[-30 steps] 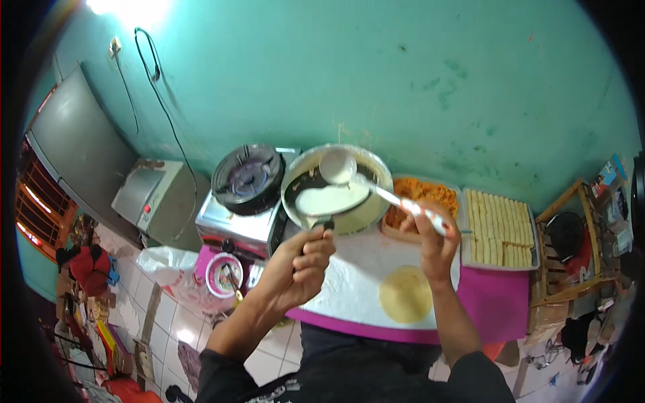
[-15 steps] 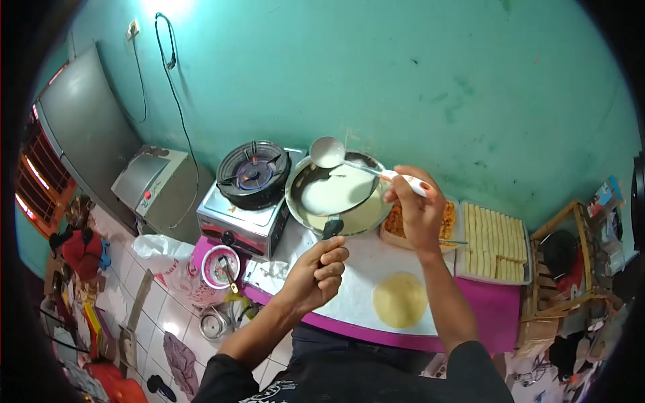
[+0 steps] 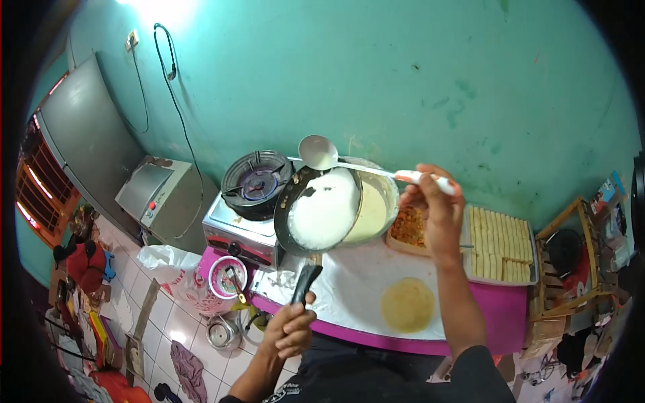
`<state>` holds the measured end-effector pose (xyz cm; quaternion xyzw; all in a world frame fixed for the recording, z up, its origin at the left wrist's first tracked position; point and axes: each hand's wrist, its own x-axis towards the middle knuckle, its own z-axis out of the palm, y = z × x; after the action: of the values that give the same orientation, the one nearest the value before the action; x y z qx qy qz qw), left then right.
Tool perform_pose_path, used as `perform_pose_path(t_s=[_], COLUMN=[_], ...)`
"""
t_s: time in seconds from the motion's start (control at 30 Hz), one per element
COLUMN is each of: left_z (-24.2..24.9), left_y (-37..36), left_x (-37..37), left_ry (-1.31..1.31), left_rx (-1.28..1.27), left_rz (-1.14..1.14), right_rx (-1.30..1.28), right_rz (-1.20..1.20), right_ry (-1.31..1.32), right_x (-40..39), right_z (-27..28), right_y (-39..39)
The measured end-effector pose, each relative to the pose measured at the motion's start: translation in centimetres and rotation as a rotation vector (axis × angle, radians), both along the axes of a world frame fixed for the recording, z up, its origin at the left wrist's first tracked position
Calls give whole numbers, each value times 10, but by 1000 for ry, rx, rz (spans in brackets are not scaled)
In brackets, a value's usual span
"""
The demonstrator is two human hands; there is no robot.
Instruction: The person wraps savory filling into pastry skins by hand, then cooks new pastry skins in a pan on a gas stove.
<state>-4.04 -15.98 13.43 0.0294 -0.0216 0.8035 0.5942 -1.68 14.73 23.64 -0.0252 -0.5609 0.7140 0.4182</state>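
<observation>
Two hands in play: the left hand (image 3: 290,329) has its fingers clenched round the handle of one pan (image 3: 283,227), mid-frame, overlapping one bowl (image 3: 363,162), while the right hand's (image 3: 435,211) fingers grip one ladle (image 3: 368,170) above the pan's upper rim. One pancake (image 3: 408,305) lies lower right near the tabletop's (image 3: 359,289) front edge, bare room to its left.

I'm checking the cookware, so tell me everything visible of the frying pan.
The round, dark, metal-looking frying pan has a black handle, gripped by the left hand and pointing toward the person. Pale batter coats much of its inside, leaving dark patches. It is held partly over the bowl; whether they touch is unclear.
</observation>
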Motion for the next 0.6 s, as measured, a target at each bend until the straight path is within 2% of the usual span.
perform_pose_path(t_s=[0.07,0.2,0.4,0.47,0.53,0.57,0.6], left_z=[-15,-8,-11,-13,-15,-16,-17], left_y=[-3,-18,-36,-36,-35,-36,-34], left_x=[-2,3,3,0,-5,-9,-10], left_ry=[-47,330,541,570,539,539,539], left_rx=[-54,-386,-606,-628,-594,-568,-568], left_rz=[5,43,107,152,191,194,207], right_rx=[72,66,52,130,334,601,606], right_rz=[36,-11,-115,-80,-89,-147,-137], right_ry=[-29,-9,-99,-164,-374,-368,-360], right_x=[-9,-16,-11,-8,3,7,14], right_z=[11,13,-54,-88,-111,-133,-137], right_y=[12,16,29,28,20,21,19])
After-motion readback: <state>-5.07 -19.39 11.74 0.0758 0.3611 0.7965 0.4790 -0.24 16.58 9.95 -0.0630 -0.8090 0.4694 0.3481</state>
